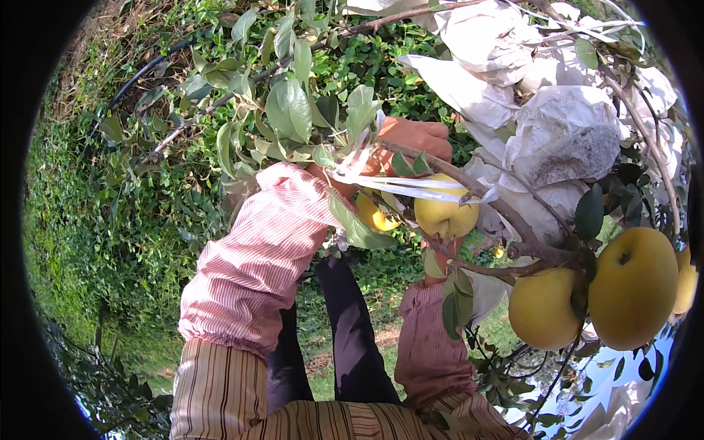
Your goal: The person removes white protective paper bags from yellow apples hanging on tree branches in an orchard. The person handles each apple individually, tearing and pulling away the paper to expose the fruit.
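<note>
My left hand reaches in behind a branch, its knuckles bent and its fingertips hidden. A white plastic tie is stretched from near my left wrist across to the branch. Just below it hangs a yellow apple, with a second, smaller-looking yellow apple partly covered by leaves to its left. Of my right hand only the wrist area shows under the first apple; the fingers are out of sight behind the fruit and branch. What either hand grips is hidden.
Two large yellow apples hang close on the right. Several white fruit bags crowd the upper right among branches. A leafy branch crosses the upper left, near a black hose. Green ground cover lies below.
</note>
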A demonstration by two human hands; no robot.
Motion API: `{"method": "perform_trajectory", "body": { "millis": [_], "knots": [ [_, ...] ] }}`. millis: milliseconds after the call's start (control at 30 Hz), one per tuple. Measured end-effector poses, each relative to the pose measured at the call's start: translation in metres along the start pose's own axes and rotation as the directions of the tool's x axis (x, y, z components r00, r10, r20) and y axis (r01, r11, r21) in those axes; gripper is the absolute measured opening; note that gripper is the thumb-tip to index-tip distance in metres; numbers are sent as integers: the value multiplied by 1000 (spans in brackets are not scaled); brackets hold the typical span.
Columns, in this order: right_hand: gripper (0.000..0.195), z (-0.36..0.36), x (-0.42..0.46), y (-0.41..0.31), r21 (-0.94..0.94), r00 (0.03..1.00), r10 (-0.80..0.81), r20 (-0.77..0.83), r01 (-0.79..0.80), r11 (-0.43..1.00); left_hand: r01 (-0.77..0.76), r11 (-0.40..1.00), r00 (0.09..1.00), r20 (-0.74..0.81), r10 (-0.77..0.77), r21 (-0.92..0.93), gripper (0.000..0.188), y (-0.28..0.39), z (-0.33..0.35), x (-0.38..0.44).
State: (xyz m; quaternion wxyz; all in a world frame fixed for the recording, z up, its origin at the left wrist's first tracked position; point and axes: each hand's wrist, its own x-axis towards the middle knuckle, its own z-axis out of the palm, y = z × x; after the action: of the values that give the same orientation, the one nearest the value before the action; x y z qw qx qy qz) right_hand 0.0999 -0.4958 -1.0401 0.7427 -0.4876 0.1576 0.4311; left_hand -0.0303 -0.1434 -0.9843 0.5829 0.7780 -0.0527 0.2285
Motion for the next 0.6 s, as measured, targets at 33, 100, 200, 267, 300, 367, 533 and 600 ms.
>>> {"method": "perform_trajectory", "body": {
  "millis": [33,100,200,267,300,367,533,600],
  "knots": [
    [46,-1,-2,0,2,1000,13,-14,-13,1000,15,1000,1000,-8,-15,21,14,-2,2,-3],
    [47,-8,-9,-2,8,999,20,-43,-20,1000,27,998,1000,-17,-26,56,13,-5,5,-2],
    [49,-18,-17,-6,35,997,12,-72,-10,999,274,962,960,-70,-273,13,25,8,10,0],
    [49,-23,-20,-4,52,996,23,-82,-19,998,285,958,953,-105,-283,11,31,8,12,0],
    [50,-25,-21,-3,58,996,29,-86,-24,998,227,974,966,-133,-223,13,31,3,15,-2],
    [51,-30,-26,-2,82,994,39,-102,-31,996,286,954,957,-25,-289,-91,26,3,12,-2],
    [53,-48,-31,2,148,988,67,-140,-46,988,508,818,861,186,-473,-272,17,22,-7,-3],
    [54,-68,-31,0,203,984,83,-156,-51,978,366,906,931,77,-358,-212,17,12,1,-7]
  ]
}}
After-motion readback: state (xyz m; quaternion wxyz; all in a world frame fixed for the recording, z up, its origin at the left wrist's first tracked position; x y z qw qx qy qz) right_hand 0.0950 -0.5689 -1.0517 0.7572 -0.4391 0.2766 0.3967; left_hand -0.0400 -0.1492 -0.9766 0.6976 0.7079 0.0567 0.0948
